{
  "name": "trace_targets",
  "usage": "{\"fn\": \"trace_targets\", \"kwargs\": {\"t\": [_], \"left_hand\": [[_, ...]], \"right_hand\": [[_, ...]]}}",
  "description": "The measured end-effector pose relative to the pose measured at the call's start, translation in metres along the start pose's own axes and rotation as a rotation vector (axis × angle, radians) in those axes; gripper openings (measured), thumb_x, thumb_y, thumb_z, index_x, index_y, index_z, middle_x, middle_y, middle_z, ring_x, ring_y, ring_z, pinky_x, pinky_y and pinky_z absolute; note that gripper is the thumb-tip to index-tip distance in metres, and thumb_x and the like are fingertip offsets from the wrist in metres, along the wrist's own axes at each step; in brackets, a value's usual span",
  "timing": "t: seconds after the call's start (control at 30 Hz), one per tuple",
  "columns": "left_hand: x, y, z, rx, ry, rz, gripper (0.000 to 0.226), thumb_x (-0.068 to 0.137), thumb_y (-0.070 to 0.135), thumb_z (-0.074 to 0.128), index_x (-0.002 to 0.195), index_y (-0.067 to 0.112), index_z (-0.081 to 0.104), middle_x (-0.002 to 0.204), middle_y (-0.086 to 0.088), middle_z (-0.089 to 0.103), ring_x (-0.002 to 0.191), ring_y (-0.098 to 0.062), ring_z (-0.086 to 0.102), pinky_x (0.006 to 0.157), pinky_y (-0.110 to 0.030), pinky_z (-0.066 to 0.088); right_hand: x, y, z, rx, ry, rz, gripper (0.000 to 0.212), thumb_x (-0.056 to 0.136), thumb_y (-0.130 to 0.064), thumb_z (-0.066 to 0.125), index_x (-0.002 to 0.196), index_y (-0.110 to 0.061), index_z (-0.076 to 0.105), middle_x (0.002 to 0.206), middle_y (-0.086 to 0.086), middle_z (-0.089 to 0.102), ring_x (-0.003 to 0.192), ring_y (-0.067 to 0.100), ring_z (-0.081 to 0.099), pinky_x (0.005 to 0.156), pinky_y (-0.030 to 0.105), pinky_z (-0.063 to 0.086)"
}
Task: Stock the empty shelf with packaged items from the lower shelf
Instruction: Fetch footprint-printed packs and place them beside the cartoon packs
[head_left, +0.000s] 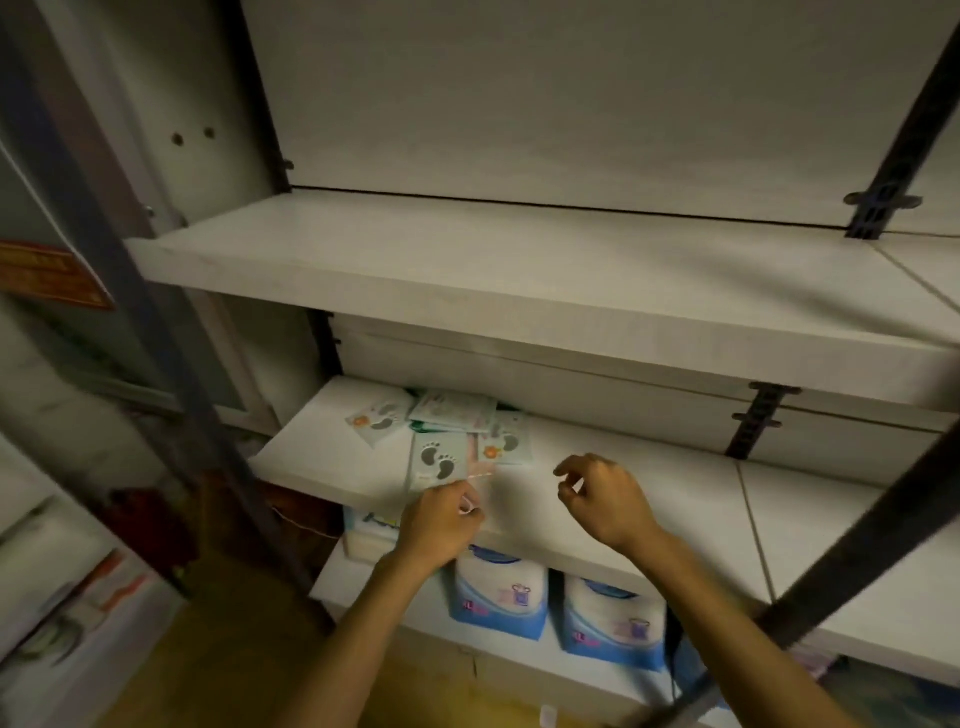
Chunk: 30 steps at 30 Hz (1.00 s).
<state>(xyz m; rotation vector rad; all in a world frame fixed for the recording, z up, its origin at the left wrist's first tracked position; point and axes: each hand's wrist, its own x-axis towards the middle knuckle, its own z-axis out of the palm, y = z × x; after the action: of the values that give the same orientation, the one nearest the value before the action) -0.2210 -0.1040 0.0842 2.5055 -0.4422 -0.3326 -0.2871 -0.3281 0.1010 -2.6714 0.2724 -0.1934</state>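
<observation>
White flat packets (447, 431) with footprint prints lie scattered at the far left of the middle shelf (649, 499), under the bare upper shelf (467, 280). Left hand (441, 525) seems to pinch a thin clear packet at the near edge. Right hand (602, 499) hovers to its right, fingers loosely curled, holding nothing.

Above both hands, the upper shelf (519, 280) lies bare and open from the front. The way up is narrowed by its front edge. Flat packets (441, 436) are spread just beyond the left hand (441, 525); bare board (649, 467) is seen beyond the right hand (602, 499).
</observation>
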Motion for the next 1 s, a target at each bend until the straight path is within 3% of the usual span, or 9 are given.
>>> {"fn": "trace_targets", "kwargs": {"t": [0.1,0.33,0.47,0.57,0.63,0.73,0.83,0.9,1.0], "left_hand": [[0.038,-0.046,0.003,0.025,0.004,-0.128,0.009,0.089,0.032,0.06,0.088,0.027,0.067,0.097,0.005,0.072,0.09,-0.017,0.064,0.079,-0.033,0.054],[0.098,-0.1,0.014,0.006,0.115,-0.344,0.033,0.084,0.051,0.064,0.103,0.023,0.064,0.105,0.001,0.069,0.092,-0.018,0.065,0.082,-0.038,0.055],[0.122,-0.1,0.02,0.066,0.135,-0.426,0.077,0.071,0.074,0.062,0.12,0.015,0.053,0.12,-0.01,0.061,0.107,-0.028,0.058,0.089,-0.042,0.049],[0.13,-0.1,0.029,0.138,0.1,-0.456,0.12,0.06,0.09,0.057,0.146,0.009,0.033,0.148,-0.018,0.041,0.134,-0.035,0.042,0.108,-0.049,0.034],[0.134,-0.1,0.032,0.17,0.091,-0.455,0.129,0.06,0.09,0.058,0.152,0.006,0.023,0.155,-0.018,0.033,0.141,-0.035,0.034,0.113,-0.048,0.028],[0.139,-0.097,0.03,0.081,0.063,-0.51,0.123,0.06,0.082,0.069,0.146,0.004,0.031,0.144,-0.018,0.047,0.13,-0.034,0.048,0.103,-0.043,0.038],[0.154,-0.108,0.028,-0.053,0.011,-0.564,0.101,0.044,0.08,0.078,0.117,0.014,0.059,0.115,-0.008,0.067,0.103,-0.028,0.063,0.081,-0.036,0.042],[0.163,-0.12,0.025,-0.148,-0.028,-0.598,0.084,0.039,0.074,0.083,0.101,0.02,0.066,0.103,-0.002,0.072,0.094,-0.025,0.066,0.079,-0.032,0.044],[0.167,-0.133,0.012,-0.345,-0.112,-0.577,0.05,0.058,0.052,0.087,0.09,0.018,0.069,0.095,0.003,0.074,0.086,-0.021,0.07,0.08,-0.034,0.058]], "right_hand": [[0.029,-0.004,0.034,0.027,-0.059,0.072,0.026,0.089,-0.03,0.057,0.113,-0.028,0.068,0.103,-0.007,0.069,0.089,0.015,0.065,0.078,0.03,0.052],[0.067,-0.008,0.105,0.156,-0.205,0.318,0.024,0.093,-0.023,0.061,0.115,-0.019,0.07,0.113,0.002,0.07,0.096,0.018,0.065,0.081,0.022,0.049],[0.088,-0.012,0.125,0.26,-0.19,0.486,0.022,0.093,-0.024,0.062,0.112,-0.017,0.07,0.115,0.008,0.07,0.097,0.022,0.067,0.083,0.026,0.053],[0.102,-0.017,0.13,0.273,-0.14,0.585,0.029,0.092,-0.025,0.063,0.12,-0.015,0.064,0.117,0.01,0.069,0.1,0.024,0.066,0.083,0.028,0.052],[0.109,-0.019,0.132,0.27,-0.121,0.633,0.038,0.091,-0.029,0.064,0.126,-0.015,0.058,0.118,0.011,0.067,0.1,0.026,0.065,0.086,0.033,0.054],[0.117,-0.021,0.134,0.208,-0.099,0.693,0.05,0.09,-0.036,0.065,0.132,-0.013,0.05,0.126,0.014,0.057,0.108,0.03,0.06,0.091,0.037,0.053],[0.128,-0.023,0.139,0.109,-0.092,0.729,0.067,0.086,-0.049,0.066,0.137,-0.012,0.043,0.133,0.015,0.051,0.118,0.032,0.053,0.096,0.042,0.05],[0.138,-0.026,0.145,0.054,-0.101,0.735,0.08,0.081,-0.063,0.064,0.137,-0.012,0.04,0.133,0.014,0.05,0.12,0.032,0.051,0.098,0.045,0.048],[0.154,-0.031,0.153,0.036,-0.099,0.762,0.099,0.07,-0.08,0.06,0.138,-0.011,0.037,0.134,0.015,0.049,0.121,0.033,0.049,0.099,0.045,0.043]]}}
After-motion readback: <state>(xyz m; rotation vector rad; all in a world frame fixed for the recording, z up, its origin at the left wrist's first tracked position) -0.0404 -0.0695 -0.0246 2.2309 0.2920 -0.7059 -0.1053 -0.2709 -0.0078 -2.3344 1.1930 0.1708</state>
